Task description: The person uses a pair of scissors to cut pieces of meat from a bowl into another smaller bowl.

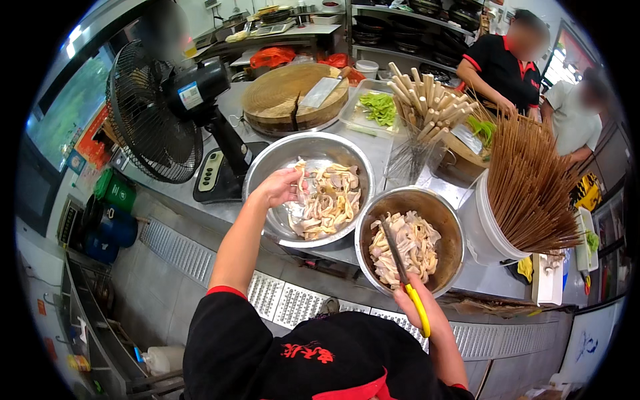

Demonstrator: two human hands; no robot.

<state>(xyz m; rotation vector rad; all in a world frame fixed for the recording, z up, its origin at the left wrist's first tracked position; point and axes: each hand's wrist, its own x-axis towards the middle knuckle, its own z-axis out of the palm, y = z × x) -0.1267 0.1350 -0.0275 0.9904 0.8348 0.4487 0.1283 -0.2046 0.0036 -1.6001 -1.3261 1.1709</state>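
Observation:
My left hand point(283, 188) holds a pale strip of raw meat point(301, 181) above the left side of a wide steel basin point(367, 165). More pale and yellowish strips point(332, 195) lie in that basin. In my right hand point(422, 305) are scissors with yellow handles point(418, 310); their dark blades point into a deeper steel pot point(452, 250) at the right. Cut-looking pieces of similar raw meat point(405, 240) fill the bottom of this pot, under the blades. The two vessels stand side by side on a steel table.
A black fan point(155, 110) stands left of the basin. Behind are a cracked round chopping block point(295, 95) with a cleaver point(321, 92) and a plastic tub of greens point(377, 107). Wooden-handled skewers point(430, 100) and a white bucket of thin sticks point(482, 225) stand right. A co-worker point(505, 70) works behind.

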